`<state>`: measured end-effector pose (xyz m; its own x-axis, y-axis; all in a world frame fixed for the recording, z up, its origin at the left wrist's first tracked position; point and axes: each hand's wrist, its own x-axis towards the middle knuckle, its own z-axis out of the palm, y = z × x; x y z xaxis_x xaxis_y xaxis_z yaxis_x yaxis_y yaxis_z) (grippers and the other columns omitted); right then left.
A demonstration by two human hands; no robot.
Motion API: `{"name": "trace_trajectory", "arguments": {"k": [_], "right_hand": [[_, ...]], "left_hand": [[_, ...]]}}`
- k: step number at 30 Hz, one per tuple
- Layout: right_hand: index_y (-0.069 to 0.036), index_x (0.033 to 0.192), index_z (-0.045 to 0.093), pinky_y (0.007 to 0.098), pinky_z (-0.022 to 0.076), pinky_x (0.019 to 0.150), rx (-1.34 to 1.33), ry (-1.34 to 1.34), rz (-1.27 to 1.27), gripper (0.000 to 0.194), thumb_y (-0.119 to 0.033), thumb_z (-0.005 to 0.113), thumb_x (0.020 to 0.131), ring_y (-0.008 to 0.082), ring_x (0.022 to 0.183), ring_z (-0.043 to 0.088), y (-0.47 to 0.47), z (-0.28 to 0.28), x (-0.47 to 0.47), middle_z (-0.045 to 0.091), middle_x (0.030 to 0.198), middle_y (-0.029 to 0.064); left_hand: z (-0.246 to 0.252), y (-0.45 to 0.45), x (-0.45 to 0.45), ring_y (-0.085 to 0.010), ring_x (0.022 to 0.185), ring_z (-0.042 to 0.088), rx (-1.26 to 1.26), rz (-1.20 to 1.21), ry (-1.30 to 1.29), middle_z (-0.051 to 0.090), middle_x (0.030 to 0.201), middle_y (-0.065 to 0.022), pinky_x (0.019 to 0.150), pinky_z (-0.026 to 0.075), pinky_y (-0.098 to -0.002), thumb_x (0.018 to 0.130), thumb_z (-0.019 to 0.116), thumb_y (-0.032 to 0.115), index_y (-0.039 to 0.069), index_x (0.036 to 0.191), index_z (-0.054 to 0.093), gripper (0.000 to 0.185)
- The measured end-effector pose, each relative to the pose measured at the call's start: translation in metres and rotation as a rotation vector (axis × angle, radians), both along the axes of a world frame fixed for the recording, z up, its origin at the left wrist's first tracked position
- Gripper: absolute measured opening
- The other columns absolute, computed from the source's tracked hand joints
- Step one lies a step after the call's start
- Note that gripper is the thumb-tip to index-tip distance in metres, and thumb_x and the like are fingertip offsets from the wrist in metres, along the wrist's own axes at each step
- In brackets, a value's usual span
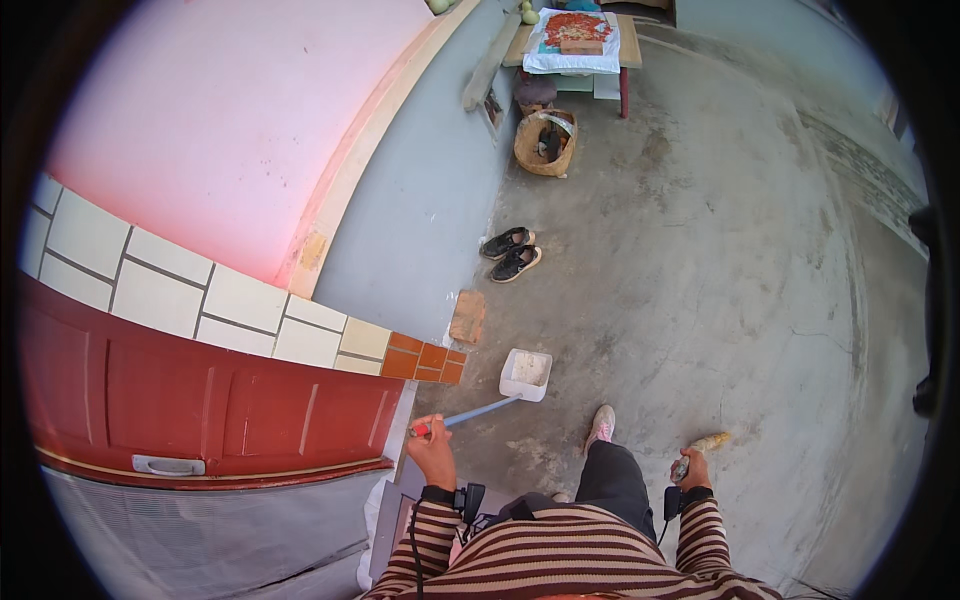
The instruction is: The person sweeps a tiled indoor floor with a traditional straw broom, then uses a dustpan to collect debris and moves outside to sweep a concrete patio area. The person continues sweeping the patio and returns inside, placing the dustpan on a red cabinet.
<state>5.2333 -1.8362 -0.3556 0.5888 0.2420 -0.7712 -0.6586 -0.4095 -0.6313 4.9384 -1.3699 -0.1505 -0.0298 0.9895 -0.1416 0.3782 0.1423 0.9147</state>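
My left hand is closed around the red end of a long blue handle. At the handle's far end a white plastic dustpan rests on the concrete floor, with pale debris inside. On the other side of my body, my right hand grips a short yellowish thing, perhaps a broom's handle or head; its kind cannot be told. It points away from me above the floor, and its greyish near end shows beside my fingers.
A brick and a pair of black shoes lie along the left wall. Beyond are a wicker basket and a wooden table bearing a white cloth with red pieces. A red door is at left.
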Motion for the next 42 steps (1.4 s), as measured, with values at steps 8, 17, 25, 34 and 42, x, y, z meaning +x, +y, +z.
{"name": "trace_trajectory", "arguments": {"k": [8, 17, 25, 34, 42], "right_hand": [[-0.010, 0.118, 0.057, 0.0436, 0.0514, 0.063, 0.115, 0.057, 0.284, 0.043, -0.004, 0.073, 0.078, 0.0310, 0.073, 0.061, 0.159, -0.021, 0.070, 0.059, 0.081, 0.0111], [-0.007, 0.122, 0.047, 0.0359, 0.0481, 0.047, 0.160, 0.177, -0.012, 0.044, -0.002, 0.068, 0.083, 0.0195, 0.056, 0.055, 0.182, 0.028, 0.148, 0.054, 0.074, 0.0055], [0.002, 0.086, 0.058, 0.0385, 0.0467, 0.046, -0.060, 0.221, -0.070, 0.017, -0.007, 0.072, 0.082, 0.0229, 0.050, 0.056, 0.238, -0.004, 0.229, 0.055, 0.067, 0.0070], [0.006, 0.113, 0.059, 0.0397, 0.0540, 0.059, -0.017, 0.135, 0.195, 0.038, -0.006, 0.074, 0.080, 0.0274, 0.062, 0.063, 0.380, 0.044, 0.324, 0.063, 0.079, 0.0129], [-0.006, 0.162, 0.014, 0.0420, 0.0523, 0.096, -0.107, -0.642, 0.594, 0.105, -0.002, 0.069, 0.073, 0.0429, 0.113, 0.066, 0.451, 0.140, 0.411, 0.065, 0.127, 0.0298]], "left_hand": [[0.000, 0.037, 0.110, -0.0114, 0.065, 0.060, 0.055, -0.028, -0.002, 0.064, 0.080, -0.0040, 0.059, 0.051, -0.0262, 0.096, 0.070, 0.011, 0.000, 0.092, 0.065, 0.012], [-0.022, 0.085, 0.189, -0.0103, 0.065, 0.059, 0.066, -0.093, -0.050, 0.064, 0.080, -0.0034, 0.061, 0.053, -0.0272, 0.096, 0.070, 0.009, 0.001, 0.090, 0.065, 0.011], [-0.063, 0.180, 0.272, -0.0092, 0.067, 0.056, -0.083, -0.074, -0.123, 0.061, 0.080, -0.0015, 0.060, 0.049, -0.0268, 0.097, 0.068, 0.010, 0.002, 0.092, 0.062, 0.012], [-0.054, 0.266, 0.328, -0.0067, 0.067, 0.052, -0.118, -0.006, -0.182, 0.058, 0.079, 0.0007, 0.060, 0.045, -0.0244, 0.100, 0.066, 0.013, 0.003, 0.091, 0.060, 0.015], [0.021, 0.310, 0.342, -0.0115, 0.077, 0.057, 0.260, 0.141, -0.091, 0.061, 0.088, -0.0056, 0.073, 0.050, -0.0285, 0.103, 0.062, 0.016, 0.000, 0.098, 0.058, 0.017]]}}
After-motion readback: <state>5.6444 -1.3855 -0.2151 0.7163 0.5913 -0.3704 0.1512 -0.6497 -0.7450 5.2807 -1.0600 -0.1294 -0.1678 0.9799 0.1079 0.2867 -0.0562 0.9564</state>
